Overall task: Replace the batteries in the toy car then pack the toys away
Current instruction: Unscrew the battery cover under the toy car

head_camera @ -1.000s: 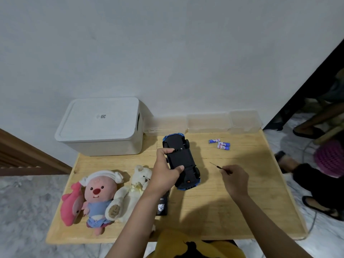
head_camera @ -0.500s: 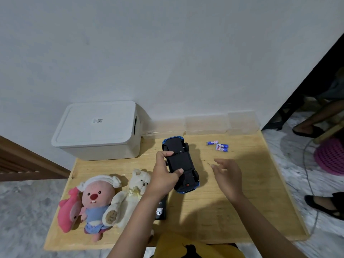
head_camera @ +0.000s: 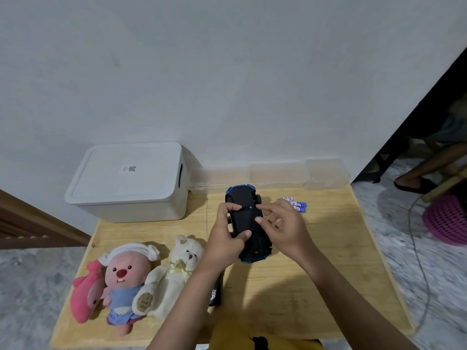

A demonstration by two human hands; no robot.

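Nearest on the table (head_camera: 316,286), the stuffed toys (head_camera: 141,279) are still lying unpacked at the left. At the middle, the left hand (head_camera: 225,238) is gripping the upturned toy car (head_camera: 246,223) while the right hand's (head_camera: 283,228) curled fingertips are pressing its underside, seemingly working the battery cover. Farther right the batteries (head_camera: 294,204) are waiting, and the white box (head_camera: 129,183) is sitting closed far left, so nearly everything is left.

one head-worn wide-angle view looks forward and down from just above the wooden surface (head_camera: 316,269), close over it, facing the white wall (head_camera: 227,72).
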